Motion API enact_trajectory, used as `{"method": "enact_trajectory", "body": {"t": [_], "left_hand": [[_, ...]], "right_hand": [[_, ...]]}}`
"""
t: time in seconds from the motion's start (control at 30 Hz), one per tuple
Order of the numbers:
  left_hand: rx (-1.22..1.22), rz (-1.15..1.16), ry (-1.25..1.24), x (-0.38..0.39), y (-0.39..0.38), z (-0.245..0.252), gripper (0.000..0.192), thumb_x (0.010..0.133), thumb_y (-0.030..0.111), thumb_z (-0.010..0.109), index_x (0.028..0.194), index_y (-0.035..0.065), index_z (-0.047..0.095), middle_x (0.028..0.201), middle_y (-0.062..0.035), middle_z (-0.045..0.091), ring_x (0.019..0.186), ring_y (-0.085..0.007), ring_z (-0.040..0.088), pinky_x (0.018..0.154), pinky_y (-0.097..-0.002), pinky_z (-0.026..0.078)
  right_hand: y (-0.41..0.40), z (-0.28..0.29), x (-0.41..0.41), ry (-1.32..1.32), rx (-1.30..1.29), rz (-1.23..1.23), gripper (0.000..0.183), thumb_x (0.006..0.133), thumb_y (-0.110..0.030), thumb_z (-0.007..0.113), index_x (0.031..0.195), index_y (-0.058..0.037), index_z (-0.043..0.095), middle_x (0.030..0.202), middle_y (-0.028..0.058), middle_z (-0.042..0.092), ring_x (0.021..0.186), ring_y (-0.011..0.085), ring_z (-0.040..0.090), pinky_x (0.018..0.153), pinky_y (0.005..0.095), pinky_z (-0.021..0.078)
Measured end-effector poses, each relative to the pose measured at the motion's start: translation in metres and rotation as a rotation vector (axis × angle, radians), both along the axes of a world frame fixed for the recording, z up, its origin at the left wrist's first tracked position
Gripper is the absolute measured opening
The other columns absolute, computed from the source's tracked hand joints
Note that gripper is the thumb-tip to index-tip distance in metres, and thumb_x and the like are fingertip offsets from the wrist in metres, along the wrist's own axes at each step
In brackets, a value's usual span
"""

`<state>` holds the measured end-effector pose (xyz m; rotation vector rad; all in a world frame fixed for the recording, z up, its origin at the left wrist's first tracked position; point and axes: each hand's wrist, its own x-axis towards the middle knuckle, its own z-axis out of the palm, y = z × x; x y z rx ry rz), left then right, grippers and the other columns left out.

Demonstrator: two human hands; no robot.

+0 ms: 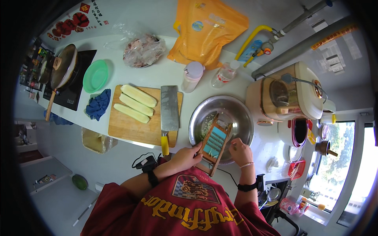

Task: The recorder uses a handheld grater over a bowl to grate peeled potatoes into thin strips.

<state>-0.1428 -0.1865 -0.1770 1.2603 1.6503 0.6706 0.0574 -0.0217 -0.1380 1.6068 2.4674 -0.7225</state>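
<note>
My left hand (186,157) grips the wooden frame of a grater (216,140) with a blue plate, leaning over the rim of a stainless steel bowl (193,118). Pale shreds cling to the grater and lie in the bowl. Over the bowl's near right side is my right hand (240,152), its fingers curled; whether something small is in them cannot be told. Several peeled pale green vegetable pieces (138,96) rest on a wooden cutting board (127,128) at the left. Along the board's right side lies a cleaver (169,109), its yellow handle past the near edge.
A blue cloth (99,104), green basin (96,76) and pan (63,67) on a cooktop stand left. Behind are bagged meat (143,51), an orange bag (206,32), a tumbler (192,77) and a plastic bottle (224,75). A cream appliance (283,91) stands right of the bowl.
</note>
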Motion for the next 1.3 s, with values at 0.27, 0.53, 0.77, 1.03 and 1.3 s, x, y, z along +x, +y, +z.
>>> {"method": "enact_trajectory", "body": {"t": [0.27,0.53,0.77,1.03,1.3], "left_hand": [[0.005,0.019,0.048,0.001,0.0,0.006,0.057,0.091,0.031,0.056,0.141,0.0065,0.041,0.064,-0.0121,0.063,0.056,-0.0291,0.063,0.054,-0.0389,0.051],[0.307,0.106,0.421,0.0,0.012,0.027,0.029,0.083,0.026,0.068,0.107,0.0112,0.062,0.087,-0.0077,0.059,0.069,-0.0253,0.064,0.059,-0.037,0.051],[0.28,-0.039,0.392,0.021,0.031,0.019,0.021,0.071,0.017,0.073,0.089,0.0103,0.065,0.101,-0.006,0.05,0.099,-0.0242,0.055,0.082,-0.0402,0.041],[0.298,0.035,0.333,0.022,0.024,0.016,0.018,0.07,0.015,0.071,0.087,0.0115,0.066,0.104,-0.0056,0.049,0.105,-0.0248,0.05,0.083,-0.0439,0.035],[0.252,0.087,0.265,0.022,0.021,0.009,0.021,0.073,0.017,0.071,0.093,0.0146,0.069,0.103,-0.0037,0.05,0.102,-0.0223,0.051,0.085,-0.0399,0.035]], "right_hand": [[-0.032,0.014,-0.011,0.39,-0.246,0.196,0.016,0.08,-0.017,0.066,0.093,-0.0082,0.065,0.074,0.0135,0.067,0.071,0.0334,0.066,0.064,0.0385,0.0529],[-0.045,0.029,-0.009,0.168,-0.241,0.188,0.021,0.08,-0.025,0.066,0.092,-0.0072,0.066,0.078,0.0157,0.068,0.076,0.0349,0.066,0.069,0.0426,0.0529],[-0.062,0.014,0.0,0.366,-0.344,0.058,0.029,0.084,-0.025,0.063,0.104,-0.0033,0.066,0.085,0.0165,0.069,0.075,0.0289,0.068,0.067,0.0364,0.0527],[-0.068,0.025,-0.006,0.953,-1.229,-0.645,0.041,0.093,-0.017,0.053,0.126,0.0055,0.053,0.08,0.0035,0.062,0.052,0.0078,0.045,0.044,0.0204,0.0313],[-0.076,0.003,-0.004,1.247,-1.554,-0.773,0.042,0.097,-0.021,0.042,0.131,0.0044,0.048,0.059,-0.0006,0.044,0.046,0.0081,0.035,0.043,0.0212,0.0264]]}}
